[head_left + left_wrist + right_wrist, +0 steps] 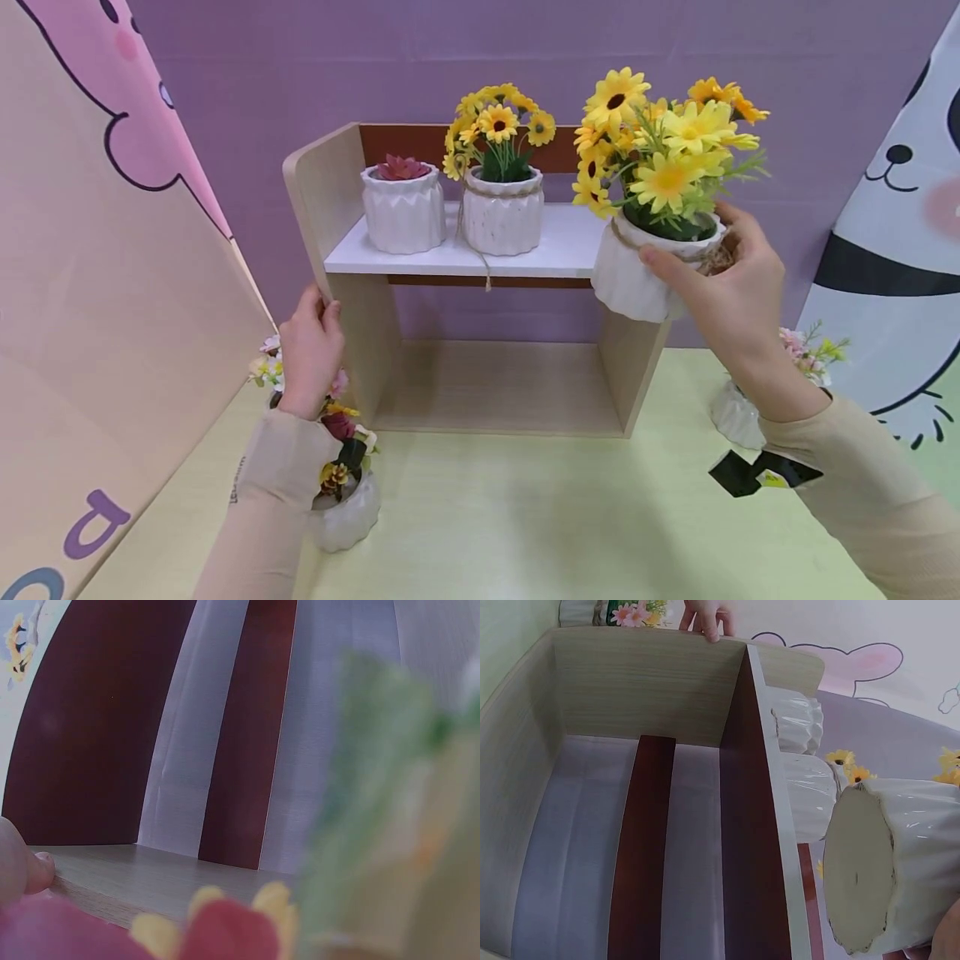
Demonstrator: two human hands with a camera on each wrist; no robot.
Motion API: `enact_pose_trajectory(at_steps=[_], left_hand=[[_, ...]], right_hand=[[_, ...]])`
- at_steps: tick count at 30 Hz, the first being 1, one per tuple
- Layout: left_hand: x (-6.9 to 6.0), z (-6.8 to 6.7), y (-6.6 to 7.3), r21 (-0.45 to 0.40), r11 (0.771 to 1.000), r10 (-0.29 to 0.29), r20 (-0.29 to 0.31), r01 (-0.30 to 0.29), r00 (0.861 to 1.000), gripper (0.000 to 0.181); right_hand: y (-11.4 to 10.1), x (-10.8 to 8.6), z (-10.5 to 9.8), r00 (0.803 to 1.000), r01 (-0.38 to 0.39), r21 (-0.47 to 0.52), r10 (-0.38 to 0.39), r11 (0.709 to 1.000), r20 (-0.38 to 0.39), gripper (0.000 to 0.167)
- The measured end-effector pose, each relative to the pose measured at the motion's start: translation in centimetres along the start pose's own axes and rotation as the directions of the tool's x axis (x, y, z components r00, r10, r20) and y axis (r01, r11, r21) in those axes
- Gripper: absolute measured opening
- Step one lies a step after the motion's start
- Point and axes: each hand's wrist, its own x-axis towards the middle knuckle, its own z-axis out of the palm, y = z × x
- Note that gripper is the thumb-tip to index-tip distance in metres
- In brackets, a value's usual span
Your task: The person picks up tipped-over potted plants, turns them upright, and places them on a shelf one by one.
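My right hand [738,287] grips a white ribbed pot [637,279] of yellow artificial daisies [667,162], thumb on the near rim. In the right wrist view the pot's flat base [859,874] shows, apart from the shelf board. With my left hand [311,358] I hold the front edge of the left side panel [322,200] of a small wooden shelf; in the right wrist view the thumb and fingers [712,626] lie over that edge. On the white upper board [420,262] stand a pot with a red succulent [403,208] and a pot of small sunflowers [502,212].
Below the board is the shelf's lower compartment [498,383]. A pot of mixed flowers [347,512] stands by my left forearm, with more blossoms [268,367] behind. Another white flowerpot [738,417] is partly hidden by my right forearm. Printed panels flank the table.
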Motion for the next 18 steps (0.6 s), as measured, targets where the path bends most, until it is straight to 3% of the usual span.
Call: enact_pose_trajectory(at_steps=[18], left_hand=[[0.1, 0.0, 0.0, 0.007, 1.000, -0.013, 0.009, 0.013, 1.000, 0.022]], right_hand=[[0.4, 2.3, 2.9, 0.999, -0.034, 0.022, 0.033, 0.999, 0.042, 0.072]])
